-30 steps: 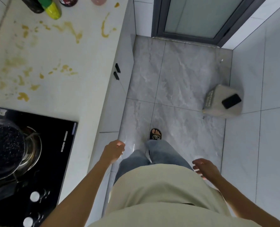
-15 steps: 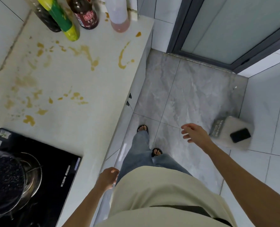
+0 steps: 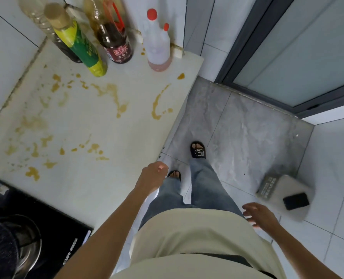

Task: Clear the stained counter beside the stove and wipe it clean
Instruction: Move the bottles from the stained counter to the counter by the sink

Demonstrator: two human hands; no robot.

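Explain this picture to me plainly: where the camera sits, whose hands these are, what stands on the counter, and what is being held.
No machine here: a person wears a camera on the head, looking down. The left hand hangs loosely curled by the counter edge; the right hand is spread above the floor. Neither holds anything. Brown stains cover the counter. At its far end stand a green-labelled bottle, a dark sauce bottle and a red-capped bottle. A black stove lies nearest.

The pale counter [image 3: 98, 190] is blotched with yellow-brown stains [image 3: 114, 97]. Four bottles [image 3: 117, 43] stand along its far edge. A black stove [image 3: 52, 224] sits at its near end.
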